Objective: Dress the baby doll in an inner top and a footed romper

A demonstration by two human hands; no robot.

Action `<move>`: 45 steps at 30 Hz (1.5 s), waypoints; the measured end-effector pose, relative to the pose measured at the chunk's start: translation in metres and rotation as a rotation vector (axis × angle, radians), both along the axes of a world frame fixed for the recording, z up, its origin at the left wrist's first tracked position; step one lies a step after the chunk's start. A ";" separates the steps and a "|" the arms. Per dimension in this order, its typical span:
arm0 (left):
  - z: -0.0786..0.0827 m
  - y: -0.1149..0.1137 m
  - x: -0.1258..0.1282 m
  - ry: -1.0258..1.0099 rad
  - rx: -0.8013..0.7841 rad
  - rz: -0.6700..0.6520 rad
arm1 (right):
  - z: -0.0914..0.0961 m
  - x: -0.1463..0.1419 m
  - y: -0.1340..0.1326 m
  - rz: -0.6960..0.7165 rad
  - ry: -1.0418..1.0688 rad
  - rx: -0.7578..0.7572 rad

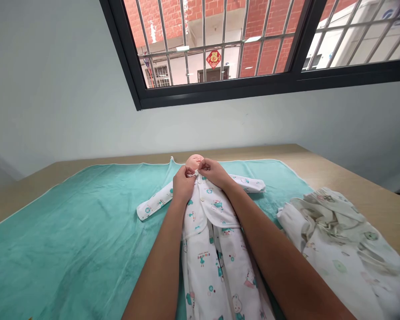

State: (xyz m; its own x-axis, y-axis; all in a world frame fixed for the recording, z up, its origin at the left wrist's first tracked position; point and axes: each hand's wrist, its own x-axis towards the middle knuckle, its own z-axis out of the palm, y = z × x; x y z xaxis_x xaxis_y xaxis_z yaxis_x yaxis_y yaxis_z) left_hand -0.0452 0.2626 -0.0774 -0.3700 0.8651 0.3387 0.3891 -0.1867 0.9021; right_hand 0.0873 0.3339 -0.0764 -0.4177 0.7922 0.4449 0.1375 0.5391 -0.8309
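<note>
A baby doll (194, 161) lies on its back, dressed in a white printed baby jacket (216, 202) and matching trousers (206, 271). Both sleeves stretch out sideways, and no doll hands show at the cuffs. At the jacket's neckline, just below the doll's chin, my left hand (184, 182) pinches the collar edge. My right hand (213, 171) is closed on the collar from the other side, partly covering the doll's face. The jacket front overlaps, with a small button lower on the chest. My fingertips hide the fastening at the neck.
Under the doll a teal blanket (86, 231) covers much of the wooden table (346, 178). Crumpled white baby clothes (340, 249) lie at the right. Behind the table stand a pale wall (70, 89) and a barred, dark-framed window (220, 91).
</note>
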 end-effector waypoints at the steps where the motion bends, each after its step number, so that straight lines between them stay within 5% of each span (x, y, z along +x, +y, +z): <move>1: 0.000 0.000 0.000 0.019 0.003 0.003 | 0.000 0.000 0.000 0.016 -0.003 -0.012; 11: 0.003 -0.002 0.003 0.075 -0.002 0.008 | 0.008 -0.005 -0.007 -0.030 -0.112 -0.068; 20: 0.008 -0.005 -0.008 0.063 -0.082 0.136 | 0.050 0.015 -0.023 -0.410 -0.671 0.024; 26: 0.021 -0.007 -0.016 0.313 -0.150 0.008 | 0.078 0.003 -0.062 -0.134 -0.890 -0.042; 29: 0.030 -0.012 -0.018 0.456 -0.150 -0.084 | 0.078 -0.012 -0.073 -0.125 -0.960 -0.053; 37: 0.056 -0.035 -0.017 0.542 -0.229 -0.355 | 0.084 0.006 -0.065 -0.020 -0.881 -0.054; 45: 0.060 -0.039 -0.015 0.510 -0.198 -0.415 | 0.090 0.021 -0.061 0.121 -0.765 -0.169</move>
State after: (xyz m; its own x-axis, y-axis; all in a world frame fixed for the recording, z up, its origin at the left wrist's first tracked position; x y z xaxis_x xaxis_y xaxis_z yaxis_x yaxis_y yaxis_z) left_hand -0.0606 0.2235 -0.0178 0.1694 0.9643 0.2037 0.7060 -0.2629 0.6576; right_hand 0.1082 0.2727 0.0139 -0.6463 0.7532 -0.1230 0.6524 0.4617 -0.6010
